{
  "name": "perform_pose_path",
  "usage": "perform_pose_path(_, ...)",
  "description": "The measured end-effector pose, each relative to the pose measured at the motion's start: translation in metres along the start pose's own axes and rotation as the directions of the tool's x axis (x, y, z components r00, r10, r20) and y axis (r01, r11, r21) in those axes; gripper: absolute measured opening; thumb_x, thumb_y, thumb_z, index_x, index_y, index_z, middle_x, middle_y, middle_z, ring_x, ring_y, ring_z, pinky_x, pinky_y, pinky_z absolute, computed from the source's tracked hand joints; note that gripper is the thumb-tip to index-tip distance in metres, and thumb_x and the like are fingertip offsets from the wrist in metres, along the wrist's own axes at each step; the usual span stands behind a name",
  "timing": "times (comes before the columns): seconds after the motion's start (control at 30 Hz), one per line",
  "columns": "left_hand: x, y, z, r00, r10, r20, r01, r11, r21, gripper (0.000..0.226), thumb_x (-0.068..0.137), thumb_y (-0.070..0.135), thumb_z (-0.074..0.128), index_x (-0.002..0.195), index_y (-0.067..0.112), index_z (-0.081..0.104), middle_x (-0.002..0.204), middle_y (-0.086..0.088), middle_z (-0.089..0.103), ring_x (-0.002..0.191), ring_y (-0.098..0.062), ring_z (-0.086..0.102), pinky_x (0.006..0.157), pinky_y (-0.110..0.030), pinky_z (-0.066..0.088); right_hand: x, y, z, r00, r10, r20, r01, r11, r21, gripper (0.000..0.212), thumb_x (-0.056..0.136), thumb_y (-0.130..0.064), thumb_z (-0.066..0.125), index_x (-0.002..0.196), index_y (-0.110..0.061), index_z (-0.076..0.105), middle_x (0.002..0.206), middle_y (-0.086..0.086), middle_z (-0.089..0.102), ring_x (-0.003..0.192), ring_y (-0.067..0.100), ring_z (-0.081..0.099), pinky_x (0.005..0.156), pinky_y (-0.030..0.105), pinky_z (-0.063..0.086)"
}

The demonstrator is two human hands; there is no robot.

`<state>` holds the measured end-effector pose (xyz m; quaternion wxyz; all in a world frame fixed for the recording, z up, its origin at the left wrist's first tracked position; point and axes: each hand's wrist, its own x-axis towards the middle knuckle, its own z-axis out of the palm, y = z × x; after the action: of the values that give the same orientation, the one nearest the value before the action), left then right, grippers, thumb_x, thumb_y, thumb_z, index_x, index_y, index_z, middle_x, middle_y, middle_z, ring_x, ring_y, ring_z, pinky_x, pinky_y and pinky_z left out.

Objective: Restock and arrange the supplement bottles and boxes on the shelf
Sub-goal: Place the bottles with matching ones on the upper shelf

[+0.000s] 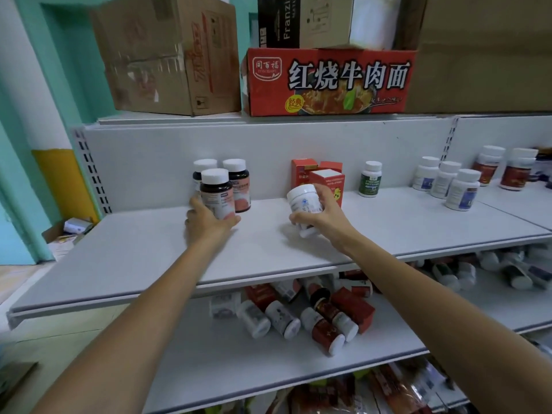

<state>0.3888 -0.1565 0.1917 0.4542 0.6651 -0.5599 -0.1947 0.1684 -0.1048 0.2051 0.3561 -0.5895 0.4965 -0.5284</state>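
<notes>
My left hand (206, 221) grips a dark bottle with a pink label and white cap (215, 191), standing upright on the white shelf (149, 249) in front of two matching bottles (239, 183). My right hand (324, 215) holds a white bottle (303, 200) tilted above the shelf, with a second white bottle partly hidden under the palm. Behind it stand red boxes (325, 177) and a green-labelled bottle (370, 179).
Several white bottles (448, 182) and red-labelled bottles (513, 171) stand further right. The lower shelf (209, 354) holds a jumbled heap of bottles and red boxes (313, 312). Cardboard cartons (167, 55) and a red noodle carton (328, 82) sit on top.
</notes>
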Motion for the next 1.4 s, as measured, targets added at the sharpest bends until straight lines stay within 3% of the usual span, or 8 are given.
perform_pose_path(0.17,-0.039,0.021,-0.007,0.966,0.118,-0.228,-0.112,0.993,0.040,0.058,0.076,0.019,0.071,0.124,0.001,0.044,0.130,-0.020,0.045,0.120,-0.035,0.039,0.098,-0.040,0.034,-0.019,-0.017,-0.004,0.998,0.067,-0.012,-0.066,0.994,0.091,0.047,0.096,-0.026,0.047,0.140,-0.029,0.031,0.125,0.009,0.050,0.108,0.024,0.055,0.084,0.035,0.050)
perform_pose_path(0.27,-0.070,0.045,-0.008,0.922,0.287,-0.261,-0.291,0.956,0.021,0.032,0.082,0.010,0.060,0.112,0.002,0.053,0.120,-0.017,0.050,0.107,-0.031,0.048,0.088,-0.037,0.040,-0.039,-0.027,-0.022,0.995,0.099,0.011,-0.099,0.975,0.199,0.046,0.093,-0.011,0.036,0.137,-0.026,0.036,0.126,0.014,0.051,0.110,0.031,0.056,0.082,0.038,0.052)
perform_pose_path(0.37,-0.110,0.077,0.005,0.891,0.439,-0.115,-0.446,0.894,-0.042,0.018,0.084,0.004,0.053,0.102,0.002,0.058,0.107,-0.013,0.059,0.091,-0.026,0.056,0.078,-0.033,0.045,-0.073,-0.034,-0.058,0.999,0.035,-0.008,-0.033,0.992,0.125,0.036,0.090,-0.005,0.050,0.116,-0.030,0.049,0.102,0.005,0.059,0.087,0.017,0.060,0.071,0.032,0.050)
perform_pose_path(0.53,-0.190,0.139,0.059,0.788,0.595,0.160,-0.584,0.804,-0.111,0.019,0.084,0.005,0.056,0.102,0.006,0.061,0.108,-0.010,0.060,0.091,-0.023,0.060,0.083,-0.032,0.048,-0.134,-0.033,-0.141,0.989,0.009,-0.147,-0.005,1.000,0.026,0.031,0.080,-0.010,0.072,0.104,-0.022,0.057,0.089,0.005,0.067,0.076,0.012,0.066,0.063,0.023,0.053)
perform_pose_path(0.87,-0.342,0.225,0.189,0.617,0.638,0.461,-0.552,0.768,-0.325,0.021,0.081,0.002,0.055,0.101,0.003,0.061,0.108,-0.013,0.061,0.096,-0.027,0.059,0.080,-0.026,0.042,-0.256,0.002,-0.322,0.878,0.164,-0.450,-0.082,0.977,0.196,0.021,0.087,-0.022,0.065,0.100,-0.016,0.050,0.087,0.004,0.060,0.069,0.014,0.063,0.064,0.032,0.052)
perform_pose_path(1.03,-0.376,0.256,0.242,0.527,0.676,0.515,-0.589,0.727,-0.352,0.020,0.081,0.006,0.056,0.100,0.005,0.061,0.103,-0.009,0.060,0.090,-0.021,0.056,0.077,-0.024,0.039,-0.296,0.024,-0.384,0.803,0.206,-0.559,-0.124,0.976,0.182,0.026,0.092,-0.016,0.058,0.114,-0.016,0.045,0.091,0.007,0.056,0.071,0.016,0.059,0.056,0.025,0.052)
perform_pose_path(1.17,-0.389,0.278,0.288,0.480,0.696,0.534,-0.599,0.705,-0.380,0.015,0.082,0.009,0.056,0.096,0.009,0.060,0.101,-0.007,0.060,0.088,-0.022,0.057,0.076,-0.025,0.041,-0.308,0.043,-0.435,0.770,0.227,-0.596,-0.138,0.972,0.192,0.040,0.094,-0.017,0.054,0.129,-0.027,0.037,0.105,0.007,0.054,0.081,0.021,0.059,0.067,0.034,0.051)
perform_pose_path(1.4,-0.373,0.329,0.362,0.444,0.710,0.546,-0.594,0.690,-0.415,0.019,0.083,0.006,0.054,0.100,0.007,0.060,0.107,-0.010,0.060,0.095,-0.023,0.058,0.084,-0.031,0.046,-0.261,0.054,-0.511,0.733,0.188,-0.654,-0.165,0.981,0.098,0.038,0.091,-0.031,0.053,0.118,-0.006,0.046,0.086,0.008,0.052,0.063,0.013,0.058,0.059,0.028,0.047)
